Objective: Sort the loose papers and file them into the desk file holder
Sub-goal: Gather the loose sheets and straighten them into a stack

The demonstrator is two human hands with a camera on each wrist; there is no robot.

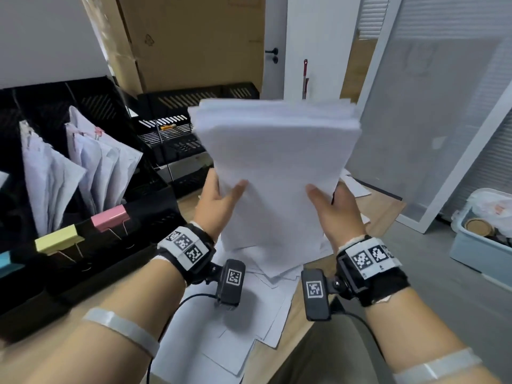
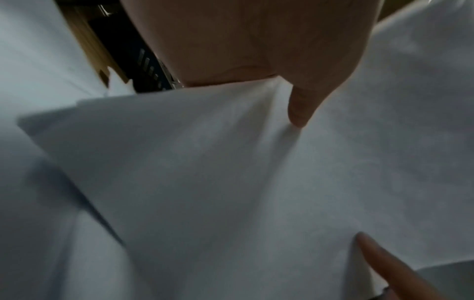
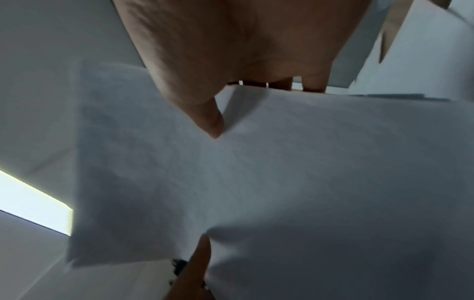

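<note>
A thick stack of white papers [image 1: 274, 167] is held up above the desk, tilted away from me. My left hand [image 1: 221, 200] grips its left edge, thumb on top, fingers hidden behind. My right hand [image 1: 329, 206] grips the right edge the same way. In the left wrist view the thumb presses the stack of papers [image 2: 231, 172]; in the right wrist view the thumb lies on the sheets [image 3: 282, 172]. The black desk file holder [image 1: 91, 189] stands at the left, with clipped paper bundles [image 1: 83, 164] upright in its slots.
More loose sheets [image 1: 238, 322] lie on the wooden desk below my hands. Pink [image 1: 109, 218] and yellow [image 1: 58, 239] binder clips sit on the holder's front. Black mesh trays [image 1: 177, 128] stand behind. A cardboard box [image 1: 194, 37] and a blue bin [image 1: 482, 245] are farther off.
</note>
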